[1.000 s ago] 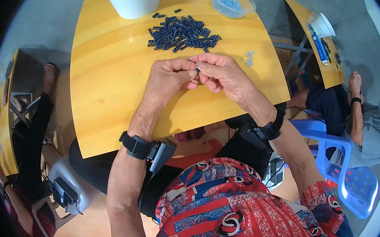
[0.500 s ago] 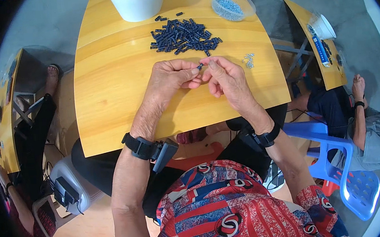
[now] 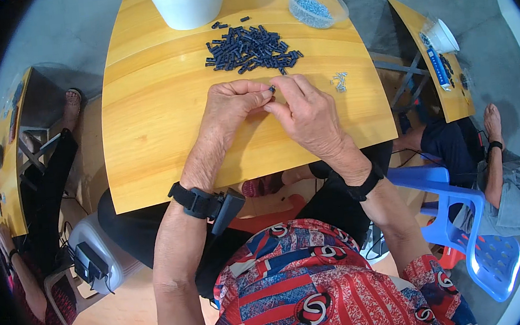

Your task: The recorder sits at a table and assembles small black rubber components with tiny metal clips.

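Note:
My left hand [image 3: 230, 106] pinches a small black plastic part [image 3: 272, 89] between thumb and forefinger, just above the wooden table [image 3: 166, 152]. Beside it is my right hand [image 3: 308, 112], palm turned down. Its forefinger tip reaches the held part, while its thumb stands apart lower down; the other fingers are partly hidden. Beyond both hands lies a loose heap of small black plastic parts [image 3: 250, 49]. A little cluster of tiny silvery metal pieces [image 3: 340, 82] rests to the right of my right hand.
At the far edge stand a white tub [image 3: 189, 7] of black parts and a clear plastic bowl [image 3: 318, 7] of small silvery pieces. A blue plastic stool [image 3: 455, 207] is at right. People sit at side tables [image 3: 452, 96] on both sides.
My right hand has rolled palm-down, and its thumb has come away from the forefinger. My left hand stays almost in place, still pinching the black part.

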`<action>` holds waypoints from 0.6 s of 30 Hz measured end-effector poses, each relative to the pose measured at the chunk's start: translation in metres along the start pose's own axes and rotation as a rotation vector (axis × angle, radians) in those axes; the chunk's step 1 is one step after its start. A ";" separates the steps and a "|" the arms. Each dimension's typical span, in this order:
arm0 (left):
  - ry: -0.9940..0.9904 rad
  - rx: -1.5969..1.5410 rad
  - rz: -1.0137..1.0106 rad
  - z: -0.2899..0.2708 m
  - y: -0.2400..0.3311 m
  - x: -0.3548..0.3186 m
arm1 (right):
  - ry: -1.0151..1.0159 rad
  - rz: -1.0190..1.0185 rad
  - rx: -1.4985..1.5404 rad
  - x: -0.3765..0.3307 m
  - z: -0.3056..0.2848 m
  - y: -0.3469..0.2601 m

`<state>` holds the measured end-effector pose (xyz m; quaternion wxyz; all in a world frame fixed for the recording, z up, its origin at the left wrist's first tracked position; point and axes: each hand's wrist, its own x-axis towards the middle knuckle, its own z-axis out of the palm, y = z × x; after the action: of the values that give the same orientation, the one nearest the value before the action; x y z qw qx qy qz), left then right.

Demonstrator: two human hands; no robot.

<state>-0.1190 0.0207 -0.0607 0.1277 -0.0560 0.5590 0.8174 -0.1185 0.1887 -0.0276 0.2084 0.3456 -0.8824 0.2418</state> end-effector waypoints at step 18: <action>-0.144 0.090 0.057 -0.004 -0.002 -0.001 | 0.109 -0.059 0.064 -0.002 0.010 0.010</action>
<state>-0.1175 0.0172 -0.0643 0.1465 0.0245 0.5860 0.7966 -0.1265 0.1902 -0.0391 0.2520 0.3641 -0.8511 0.2819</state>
